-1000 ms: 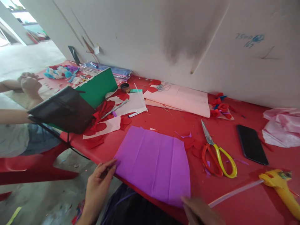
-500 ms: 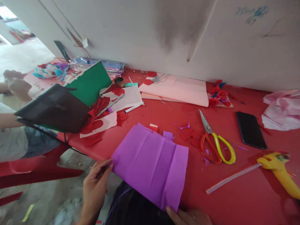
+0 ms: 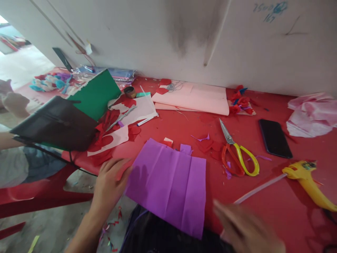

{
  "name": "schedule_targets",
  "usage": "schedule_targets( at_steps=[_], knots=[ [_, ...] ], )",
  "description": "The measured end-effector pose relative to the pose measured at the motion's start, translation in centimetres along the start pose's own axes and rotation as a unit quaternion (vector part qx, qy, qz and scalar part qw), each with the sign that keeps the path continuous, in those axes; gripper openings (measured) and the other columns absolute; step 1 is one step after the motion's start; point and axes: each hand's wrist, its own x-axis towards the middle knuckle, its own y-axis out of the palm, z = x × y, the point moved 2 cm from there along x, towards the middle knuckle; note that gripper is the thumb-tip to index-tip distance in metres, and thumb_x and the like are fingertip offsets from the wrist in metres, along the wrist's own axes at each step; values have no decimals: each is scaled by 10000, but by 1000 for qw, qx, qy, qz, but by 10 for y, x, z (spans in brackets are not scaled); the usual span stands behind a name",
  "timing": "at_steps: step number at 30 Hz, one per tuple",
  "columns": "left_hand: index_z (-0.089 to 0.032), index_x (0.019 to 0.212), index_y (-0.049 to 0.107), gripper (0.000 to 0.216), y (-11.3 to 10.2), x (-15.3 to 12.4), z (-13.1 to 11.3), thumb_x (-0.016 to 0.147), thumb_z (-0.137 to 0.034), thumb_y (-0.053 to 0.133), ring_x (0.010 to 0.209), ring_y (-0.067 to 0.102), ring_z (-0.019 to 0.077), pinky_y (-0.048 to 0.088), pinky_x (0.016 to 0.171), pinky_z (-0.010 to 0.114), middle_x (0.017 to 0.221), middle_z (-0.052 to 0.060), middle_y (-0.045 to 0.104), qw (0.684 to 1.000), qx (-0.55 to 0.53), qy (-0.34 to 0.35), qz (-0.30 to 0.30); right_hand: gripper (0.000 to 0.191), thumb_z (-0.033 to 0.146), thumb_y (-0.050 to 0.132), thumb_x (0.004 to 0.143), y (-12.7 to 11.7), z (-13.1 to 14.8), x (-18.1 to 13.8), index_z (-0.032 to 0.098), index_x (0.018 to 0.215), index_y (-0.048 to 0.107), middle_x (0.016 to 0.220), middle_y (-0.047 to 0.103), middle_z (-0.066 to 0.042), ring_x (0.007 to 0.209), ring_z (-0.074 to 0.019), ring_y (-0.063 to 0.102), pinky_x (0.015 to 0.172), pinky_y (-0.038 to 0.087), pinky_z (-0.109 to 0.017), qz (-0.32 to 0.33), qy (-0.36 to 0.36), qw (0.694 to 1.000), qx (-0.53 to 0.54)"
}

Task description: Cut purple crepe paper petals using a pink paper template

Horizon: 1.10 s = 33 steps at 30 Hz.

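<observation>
A creased purple sheet (image 3: 168, 182), paper or thin felt, lies over the front edge of the red table, its near end above my lap. My left hand (image 3: 112, 182) is at the sheet's left edge, thumb and fingers apart, gripping nothing; whether the thumb touches the sheet I cannot tell. My right hand (image 3: 247, 228), blurred by motion, is to the right of the sheet and off it, fingers stretched out with nothing seen in them. Scissors (image 3: 238, 151) with one orange and one yellow handle lie beyond, blades partly apart.
A yellow glue gun (image 3: 306, 182) with a long glue stick and a black phone (image 3: 275, 138) lie at right. Pink sheets (image 3: 195, 100) are by the wall. Red scraps (image 3: 101, 156) and a dark board on a stand (image 3: 55, 124) are left, near another person's arm (image 3: 15, 105).
My right hand has let go of the sheet's near corner and moved right. My left hand has opened from its pinch on the left corner and moved up along that edge.
</observation>
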Motion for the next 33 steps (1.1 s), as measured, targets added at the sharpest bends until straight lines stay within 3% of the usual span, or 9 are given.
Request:
schedule_targets(
  at_steps=[3,6,10,15,18,21,26,30,33],
  knots=[
    [-220,1067,666,320,13,31,-10,843,-407,535,1047,584,277,415,960,409,1076,95,674,995,-4,42,89,279,454,545,891,13,-13,62,274,1059,675,1018,707,-65,877,-237,684,740,553,-347,45,93,994,34],
    [-169,1081,635,358,30,54,-15,812,-401,585,1060,574,290,422,940,413,1079,126,654,994,17,36,105,451,459,617,817,43,-24,100,188,1178,605,1157,639,-142,958,-305,658,752,521,-405,112,134,985,-6],
    [-117,1115,590,453,50,72,-20,747,-366,679,1055,569,295,433,904,404,1115,169,613,993,36,5,108,340,404,657,764,69,-35,103,199,1029,599,931,688,-85,804,-267,665,686,483,-366,165,181,969,27],
    [-115,1136,547,498,55,83,-24,695,-255,731,1021,598,296,438,835,375,1106,183,640,990,-11,-68,126,151,362,644,710,66,-33,100,242,719,552,759,636,-13,686,-206,608,641,443,-327,144,177,969,95],
    [-158,946,610,281,53,83,-24,691,-222,707,854,623,242,426,720,315,912,88,683,985,-59,-84,137,175,355,635,697,64,-30,101,245,659,505,704,605,-6,648,-203,584,626,431,-335,124,174,971,110],
    [-169,673,586,123,50,79,-22,705,-258,664,641,554,164,385,609,264,631,-15,584,979,-138,-85,120,149,345,632,708,66,-33,99,245,749,529,751,644,-12,702,-216,620,674,454,-352,102,210,960,152],
    [-154,887,643,293,41,68,-14,676,-345,712,666,584,142,437,604,240,778,-2,661,894,-394,-174,126,358,356,684,679,64,-36,95,216,998,600,1006,678,-71,854,-221,650,775,496,-366,102,292,891,332],
    [-155,895,633,363,30,66,-12,609,-311,793,631,614,131,488,621,252,784,8,685,812,-514,-236,142,274,381,715,688,54,-28,97,195,875,643,818,674,-19,733,-174,622,690,485,-305,136,316,827,444],
    [-160,866,638,361,21,68,-12,573,-258,824,614,624,120,508,623,244,749,-7,688,788,-547,-249,129,227,366,744,682,47,-23,102,198,775,625,700,617,33,642,-125,560,627,438,-256,98,316,813,479]
  ],
)
